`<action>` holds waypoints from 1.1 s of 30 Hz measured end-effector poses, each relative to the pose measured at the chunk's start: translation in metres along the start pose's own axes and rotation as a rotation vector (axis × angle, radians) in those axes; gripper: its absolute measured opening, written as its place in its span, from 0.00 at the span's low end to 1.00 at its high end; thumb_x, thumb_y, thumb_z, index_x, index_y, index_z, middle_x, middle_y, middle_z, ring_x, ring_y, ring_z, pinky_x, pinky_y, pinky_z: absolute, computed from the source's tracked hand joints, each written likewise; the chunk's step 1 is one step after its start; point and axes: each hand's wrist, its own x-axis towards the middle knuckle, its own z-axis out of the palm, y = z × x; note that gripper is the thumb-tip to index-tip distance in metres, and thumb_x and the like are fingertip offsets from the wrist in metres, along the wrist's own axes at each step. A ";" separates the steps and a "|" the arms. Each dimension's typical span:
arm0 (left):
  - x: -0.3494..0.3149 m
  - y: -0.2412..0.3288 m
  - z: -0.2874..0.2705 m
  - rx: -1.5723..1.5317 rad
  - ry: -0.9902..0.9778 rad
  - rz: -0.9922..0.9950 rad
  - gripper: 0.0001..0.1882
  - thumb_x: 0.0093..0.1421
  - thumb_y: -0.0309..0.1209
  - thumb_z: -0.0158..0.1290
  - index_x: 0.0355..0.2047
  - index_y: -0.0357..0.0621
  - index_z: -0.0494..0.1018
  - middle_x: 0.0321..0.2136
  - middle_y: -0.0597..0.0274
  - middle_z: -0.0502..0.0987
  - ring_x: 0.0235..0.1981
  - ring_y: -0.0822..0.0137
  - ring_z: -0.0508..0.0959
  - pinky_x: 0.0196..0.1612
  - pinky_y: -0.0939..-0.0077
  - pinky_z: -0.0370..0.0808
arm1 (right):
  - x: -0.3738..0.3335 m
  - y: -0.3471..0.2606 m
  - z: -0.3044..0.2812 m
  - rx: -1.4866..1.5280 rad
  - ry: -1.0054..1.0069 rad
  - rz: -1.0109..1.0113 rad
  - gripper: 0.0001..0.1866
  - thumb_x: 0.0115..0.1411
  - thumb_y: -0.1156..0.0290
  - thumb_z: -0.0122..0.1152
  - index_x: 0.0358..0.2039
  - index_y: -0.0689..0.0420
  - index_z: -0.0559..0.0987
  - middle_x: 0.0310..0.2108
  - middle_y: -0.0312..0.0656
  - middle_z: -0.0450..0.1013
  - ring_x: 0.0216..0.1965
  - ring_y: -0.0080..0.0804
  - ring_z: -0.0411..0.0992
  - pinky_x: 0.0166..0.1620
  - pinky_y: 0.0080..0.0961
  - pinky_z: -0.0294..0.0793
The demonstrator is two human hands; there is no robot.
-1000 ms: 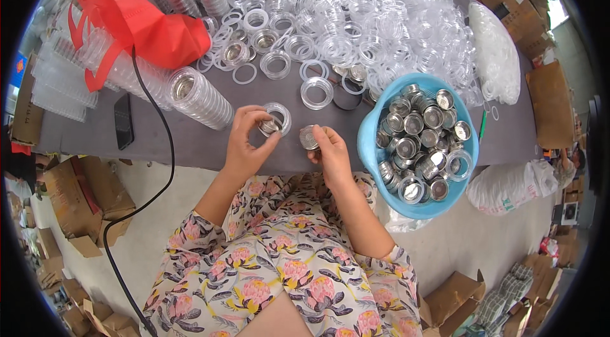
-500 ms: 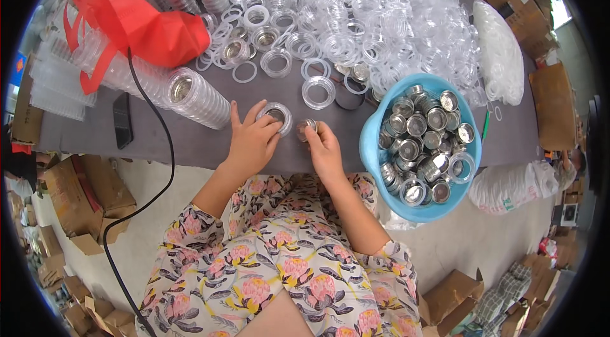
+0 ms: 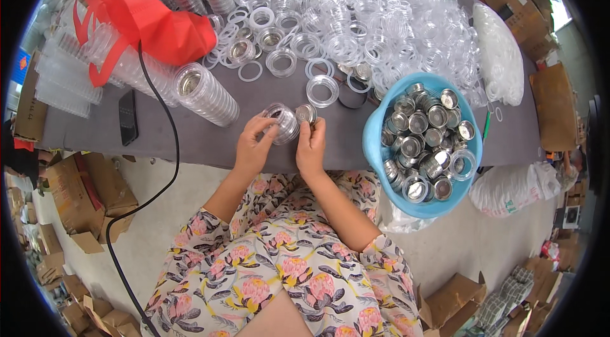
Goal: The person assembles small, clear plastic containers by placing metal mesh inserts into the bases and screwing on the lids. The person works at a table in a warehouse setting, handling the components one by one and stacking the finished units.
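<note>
My left hand [image 3: 254, 143] grips a clear plastic ring-shaped piece [image 3: 284, 122] by its left side, tilted just above the dark grey tabletop. Close beside it, my right hand [image 3: 311, 145] pinches a small round silver metal cup [image 3: 305, 113] between thumb and fingers. The two pieces are almost touching; whether they meet I cannot tell. Beyond my hands lies a single clear ring [image 3: 322, 90]. Left of them leans a stack of clear round pieces [image 3: 206, 95], with a metal cup visible in the end one.
A blue basket [image 3: 370, 140] of silver cups stands at the right table edge. Behind is a large heap of clear rings [image 3: 381, 16]. A red bag [image 3: 146, 22], a black cable [image 3: 170, 172] and a phone [image 3: 128, 118] are at left. Cardboard boxes [image 3: 89, 197] stand on the floor.
My left hand has lifted the clear ring-shaped piece off the table and tilted it. My right hand has turned and brought the metal cup up beside it.
</note>
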 end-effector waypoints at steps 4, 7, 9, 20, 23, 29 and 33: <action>-0.010 0.008 0.013 0.413 -0.032 0.309 0.09 0.56 0.25 0.53 0.38 0.37 0.75 0.40 0.56 0.75 0.57 0.54 0.66 0.55 0.66 0.62 | 0.001 0.004 0.006 -0.039 0.077 -0.093 0.09 0.66 0.70 0.44 0.37 0.64 0.64 0.33 0.45 0.68 0.34 0.30 0.67 0.38 0.28 0.67; -0.016 -0.003 0.019 0.081 0.058 0.159 0.09 0.57 0.25 0.53 0.38 0.35 0.75 0.42 0.55 0.74 0.57 0.56 0.65 0.55 0.68 0.62 | 0.007 0.016 0.008 -0.098 0.058 -0.168 0.09 0.65 0.70 0.43 0.37 0.65 0.64 0.34 0.50 0.69 0.33 0.39 0.68 0.39 0.34 0.67; -0.018 -0.005 0.020 -0.124 0.099 0.038 0.09 0.58 0.25 0.53 0.38 0.35 0.74 0.44 0.55 0.74 0.57 0.58 0.66 0.55 0.70 0.62 | 0.009 0.022 0.006 -0.242 0.050 -0.235 0.09 0.65 0.70 0.43 0.37 0.65 0.65 0.34 0.52 0.69 0.33 0.44 0.69 0.39 0.37 0.66; -0.026 -0.015 0.030 -0.448 0.216 -0.112 0.10 0.61 0.25 0.50 0.41 0.33 0.73 0.46 0.57 0.72 0.47 0.70 0.71 0.51 0.78 0.67 | 0.011 0.003 0.007 0.099 0.072 -0.094 0.10 0.67 0.70 0.39 0.41 0.64 0.62 0.39 0.48 0.73 0.39 0.31 0.72 0.43 0.26 0.69; -0.020 -0.009 0.026 -0.800 0.416 -0.312 0.08 0.61 0.23 0.49 0.40 0.32 0.73 0.45 0.58 0.73 0.50 0.68 0.70 0.53 0.75 0.66 | 0.009 0.003 0.004 0.029 0.063 -0.138 0.09 0.66 0.71 0.39 0.40 0.63 0.62 0.37 0.47 0.73 0.38 0.33 0.72 0.43 0.27 0.69; -0.014 0.038 0.015 0.235 0.074 0.398 0.09 0.54 0.19 0.53 0.36 0.37 0.75 0.42 0.58 0.76 0.55 0.53 0.68 0.57 0.62 0.63 | 0.025 0.005 -0.014 -0.687 -0.095 -0.268 0.06 0.58 0.75 0.51 0.36 0.63 0.67 0.37 0.52 0.72 0.40 0.51 0.69 0.46 0.39 0.66; -0.009 0.079 -0.021 0.514 0.106 0.704 0.14 0.51 0.15 0.53 0.39 0.37 0.74 0.42 0.54 0.75 0.55 0.51 0.67 0.58 0.60 0.60 | 0.031 -0.011 -0.028 -0.783 -0.060 -0.588 0.10 0.51 0.75 0.57 0.34 0.61 0.70 0.38 0.49 0.71 0.44 0.49 0.68 0.46 0.40 0.65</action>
